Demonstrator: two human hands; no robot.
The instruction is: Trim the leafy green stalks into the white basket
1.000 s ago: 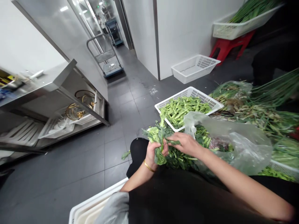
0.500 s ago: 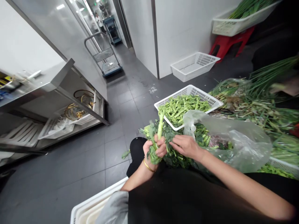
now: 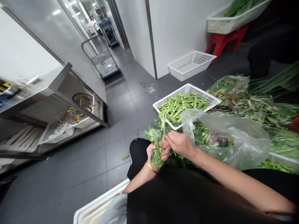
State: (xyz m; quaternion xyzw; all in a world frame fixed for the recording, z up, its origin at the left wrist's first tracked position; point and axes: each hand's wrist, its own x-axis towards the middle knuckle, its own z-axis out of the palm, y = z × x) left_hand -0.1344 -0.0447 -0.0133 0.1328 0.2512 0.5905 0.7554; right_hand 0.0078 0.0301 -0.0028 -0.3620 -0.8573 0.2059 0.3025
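Leafy green stalks [image 3: 157, 157] are wrapped in the fingers of my left hand [image 3: 161, 151], which has a gold bangle at the wrist. My right hand [image 3: 181, 143] is pinched against the upper part of that bunch, touching a leaf or stem there. Just beyond both hands, a white perforated basket [image 3: 158, 104] holds many trimmed green stalks [image 3: 184, 104]. More leafy greens lie beneath my right hand, partly inside a clear plastic bag [image 3: 249, 137].
Scallions and scraps [image 3: 247, 102] are heaped at right. A white basket [image 3: 190, 67] stands by the wall, near a red stool [image 3: 224, 39] with a loaded basket. A steel shelf [image 3: 77, 109] and a platform cart [image 3: 108, 70] are at left. White crates [image 3: 93, 208] sit beside me.
My right hand has moved left and up onto the bunch in my left hand, its fingers now closed together. The view has shifted slightly.
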